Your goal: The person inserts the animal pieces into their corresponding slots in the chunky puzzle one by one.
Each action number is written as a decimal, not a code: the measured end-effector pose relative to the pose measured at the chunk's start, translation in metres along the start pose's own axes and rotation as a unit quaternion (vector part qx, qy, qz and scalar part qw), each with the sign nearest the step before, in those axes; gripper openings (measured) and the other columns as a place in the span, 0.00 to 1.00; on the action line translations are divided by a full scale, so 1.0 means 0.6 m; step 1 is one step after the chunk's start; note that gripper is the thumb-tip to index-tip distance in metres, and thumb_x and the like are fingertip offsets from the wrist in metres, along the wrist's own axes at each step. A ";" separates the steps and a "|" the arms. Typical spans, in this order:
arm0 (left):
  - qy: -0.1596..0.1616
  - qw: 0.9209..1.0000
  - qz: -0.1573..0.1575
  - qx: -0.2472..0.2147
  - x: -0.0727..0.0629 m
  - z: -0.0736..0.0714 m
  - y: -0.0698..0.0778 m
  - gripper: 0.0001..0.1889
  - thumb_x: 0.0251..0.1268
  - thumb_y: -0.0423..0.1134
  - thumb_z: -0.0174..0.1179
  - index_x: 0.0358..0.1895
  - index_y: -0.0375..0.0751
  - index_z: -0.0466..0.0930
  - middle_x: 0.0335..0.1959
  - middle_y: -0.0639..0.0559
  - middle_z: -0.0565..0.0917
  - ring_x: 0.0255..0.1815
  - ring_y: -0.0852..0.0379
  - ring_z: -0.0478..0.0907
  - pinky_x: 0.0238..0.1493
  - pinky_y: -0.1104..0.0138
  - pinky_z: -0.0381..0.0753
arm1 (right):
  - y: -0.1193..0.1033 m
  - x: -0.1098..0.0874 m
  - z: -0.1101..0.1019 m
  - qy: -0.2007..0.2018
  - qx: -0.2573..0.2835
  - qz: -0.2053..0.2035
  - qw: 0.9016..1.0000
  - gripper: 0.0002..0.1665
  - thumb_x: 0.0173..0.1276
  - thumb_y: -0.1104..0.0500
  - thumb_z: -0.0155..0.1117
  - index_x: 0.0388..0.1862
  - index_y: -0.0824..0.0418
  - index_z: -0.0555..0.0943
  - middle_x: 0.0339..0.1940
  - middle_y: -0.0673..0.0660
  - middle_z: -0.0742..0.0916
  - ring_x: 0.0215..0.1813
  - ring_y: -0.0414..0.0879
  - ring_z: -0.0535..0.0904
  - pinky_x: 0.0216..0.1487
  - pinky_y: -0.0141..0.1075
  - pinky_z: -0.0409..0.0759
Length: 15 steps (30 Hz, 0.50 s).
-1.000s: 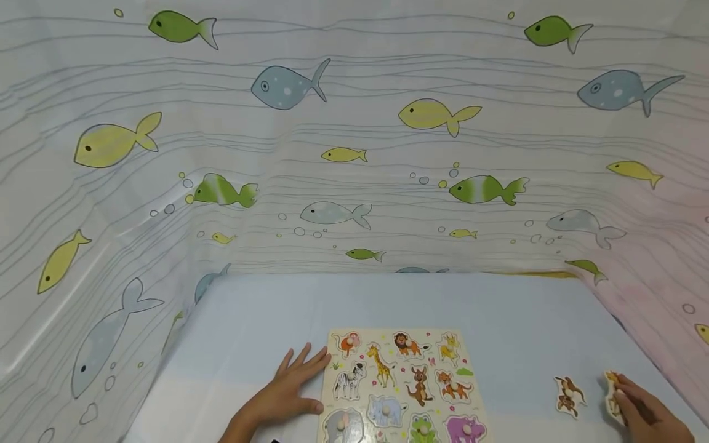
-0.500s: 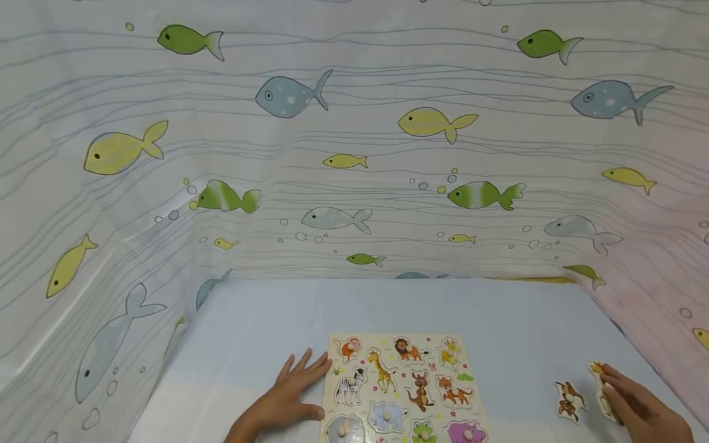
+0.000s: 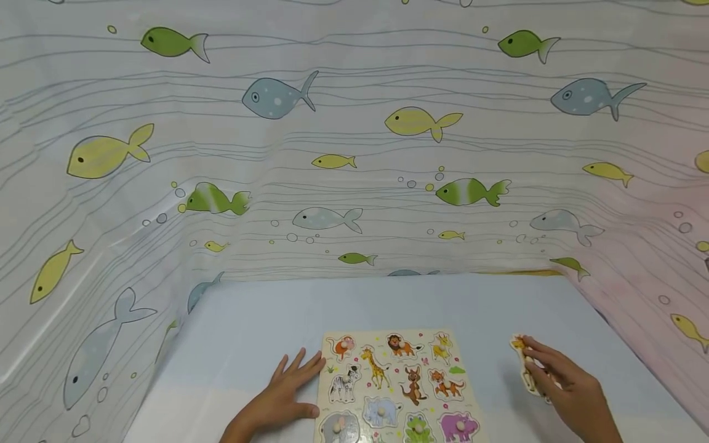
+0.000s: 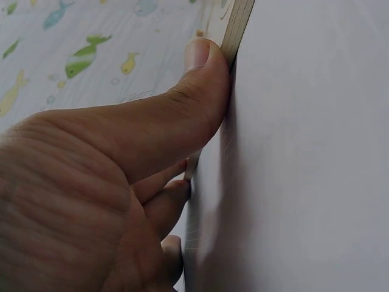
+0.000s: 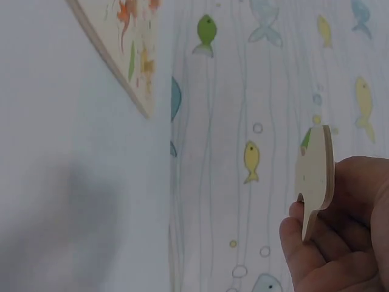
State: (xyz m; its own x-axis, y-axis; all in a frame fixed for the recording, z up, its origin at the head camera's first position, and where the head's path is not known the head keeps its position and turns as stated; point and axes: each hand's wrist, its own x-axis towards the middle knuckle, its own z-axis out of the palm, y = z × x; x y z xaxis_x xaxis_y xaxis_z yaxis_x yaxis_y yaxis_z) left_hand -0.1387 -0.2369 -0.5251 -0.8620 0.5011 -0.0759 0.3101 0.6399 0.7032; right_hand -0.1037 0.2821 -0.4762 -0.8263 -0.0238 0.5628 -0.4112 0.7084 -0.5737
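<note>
In the head view my right hand [image 3: 573,384] pinches a giraffe puzzle piece [image 3: 523,363] above the table, to the right of the puzzle board [image 3: 323,389]. From the right wrist the piece [image 5: 313,167] shows its plain wooden side and thin edge between thumb and fingers. My left hand [image 3: 279,394] lies with fingers spread against the board's left edge; in the left wrist view its thumb [image 4: 203,79] touches the wooden side. Knobbed pieces such as the lion [image 3: 400,346] and hippo [image 3: 458,426] sit in the board. The giraffe picture [image 3: 375,367] there shows no knob.
A pale blue and white table surface [image 3: 266,320] lies under the board. Behind and at both sides rises a white sheet [image 3: 310,135] printed with fish. The monkey-like piece seen earlier on the right is hidden behind my right hand. The board's lower part leaves the head view.
My right hand has moved left toward the board with the giraffe piece and now covers the spot where a brown piece lay. The left hand stays at the board's edge.
</note>
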 end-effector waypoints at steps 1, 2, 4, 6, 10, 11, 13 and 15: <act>0.001 1.000 0.001 0.000 0.000 0.000 0.000 0.52 0.46 0.59 0.70 0.76 0.42 0.62 0.80 0.45 0.57 0.82 0.30 0.38 0.65 0.84 0.07 | -0.007 0.003 0.009 -0.009 0.005 -0.007 1.000 0.24 0.57 0.75 0.71 0.54 0.62 0.85 0.62 0.55 0.86 0.61 0.19 0.75 0.53 0.11 0.73; 0.001 1.000 0.002 -0.002 0.000 0.000 0.000 0.52 0.46 0.59 0.70 0.76 0.41 0.62 0.80 0.44 0.57 0.81 0.30 0.38 0.65 0.84 0.07 | -0.013 0.007 0.018 -0.019 0.010 -0.017 1.000 0.24 0.58 0.74 0.71 0.54 0.61 0.85 0.62 0.55 0.86 0.62 0.19 0.74 0.54 0.10 0.72; 0.003 1.000 0.006 -0.007 0.001 0.001 0.000 0.52 0.46 0.59 0.70 0.76 0.40 0.62 0.80 0.43 0.57 0.81 0.30 0.38 0.65 0.83 0.07 | -0.028 0.015 0.037 -0.033 0.033 -0.041 0.998 0.23 0.58 0.75 0.70 0.53 0.62 0.85 0.61 0.59 0.85 0.64 0.22 0.74 0.56 0.12 0.72; 0.002 1.000 0.010 -0.014 0.001 0.001 0.001 0.52 0.46 0.59 0.70 0.76 0.39 0.62 0.80 0.42 0.57 0.81 0.29 0.38 0.66 0.83 0.07 | -0.042 0.025 0.056 -0.049 0.049 -0.065 0.995 0.23 0.58 0.75 0.70 0.52 0.60 0.85 0.60 0.61 0.85 0.64 0.24 0.75 0.57 0.13 0.74; 0.005 1.000 0.015 -0.017 0.000 0.001 0.002 0.52 0.46 0.59 0.70 0.76 0.39 0.62 0.80 0.41 0.57 0.81 0.28 0.37 0.66 0.81 0.08 | -0.062 0.041 0.092 -0.080 0.072 -0.083 0.991 0.20 0.62 0.72 0.69 0.52 0.57 0.85 0.61 0.60 0.85 0.64 0.28 0.77 0.56 0.16 0.77; 0.007 1.000 0.017 -0.016 -0.001 0.001 0.002 0.52 0.47 0.59 0.70 0.76 0.39 0.62 0.80 0.41 0.57 0.81 0.28 0.38 0.66 0.82 0.08 | -0.065 0.044 0.101 -0.088 0.074 -0.084 0.990 0.20 0.63 0.71 0.69 0.52 0.56 0.85 0.61 0.59 0.85 0.63 0.30 0.78 0.56 0.17 0.78; 0.012 1.000 0.021 -0.010 -0.001 0.002 0.002 0.51 0.47 0.59 0.70 0.76 0.40 0.62 0.80 0.41 0.58 0.80 0.27 0.39 0.67 0.82 0.08 | -0.070 0.050 0.116 -0.103 0.081 -0.079 0.988 0.18 0.64 0.69 0.68 0.52 0.55 0.84 0.62 0.57 0.84 0.62 0.34 0.80 0.56 0.19 0.79; 0.015 0.999 0.028 -0.007 -0.001 0.003 0.002 0.51 0.47 0.59 0.70 0.76 0.39 0.62 0.79 0.41 0.58 0.80 0.26 0.40 0.67 0.82 0.09 | -0.074 0.055 0.129 -0.115 0.086 -0.079 0.987 0.18 0.65 0.68 0.68 0.52 0.55 0.84 0.63 0.57 0.84 0.60 0.40 0.82 0.55 0.22 0.81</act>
State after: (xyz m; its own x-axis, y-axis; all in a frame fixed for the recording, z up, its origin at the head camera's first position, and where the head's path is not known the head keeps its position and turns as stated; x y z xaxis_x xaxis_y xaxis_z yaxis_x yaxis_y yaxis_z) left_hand -0.1372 -0.2355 -0.5253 -0.8556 0.5175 -0.0157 0.3520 0.6036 0.7154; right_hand -0.1428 0.1954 -0.4783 -0.8042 -0.2976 0.5146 -0.5844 0.5536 -0.5933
